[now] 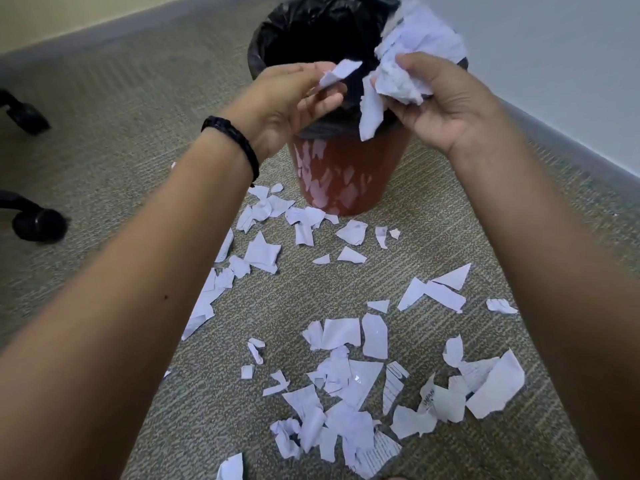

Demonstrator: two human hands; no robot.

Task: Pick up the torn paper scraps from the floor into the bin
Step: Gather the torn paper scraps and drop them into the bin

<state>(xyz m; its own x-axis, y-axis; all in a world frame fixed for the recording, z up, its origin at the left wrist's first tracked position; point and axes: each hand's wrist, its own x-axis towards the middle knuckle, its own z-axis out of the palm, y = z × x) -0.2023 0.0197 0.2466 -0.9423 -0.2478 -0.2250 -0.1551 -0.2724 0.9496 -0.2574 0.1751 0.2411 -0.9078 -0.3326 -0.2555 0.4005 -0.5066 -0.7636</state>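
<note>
Early stage: I hold my hands over the bin (341,174). My left hand (294,98) pinches one scrap (337,75); my right hand (446,102) clamps a wad (412,60). Most scraps (346,368) lie on the carpet (138,140), still to gather.

Paper scraps (332,358) lie on the carpet (138,109) before the bin (341,171); chair castors (38,225) stand left.
</note>
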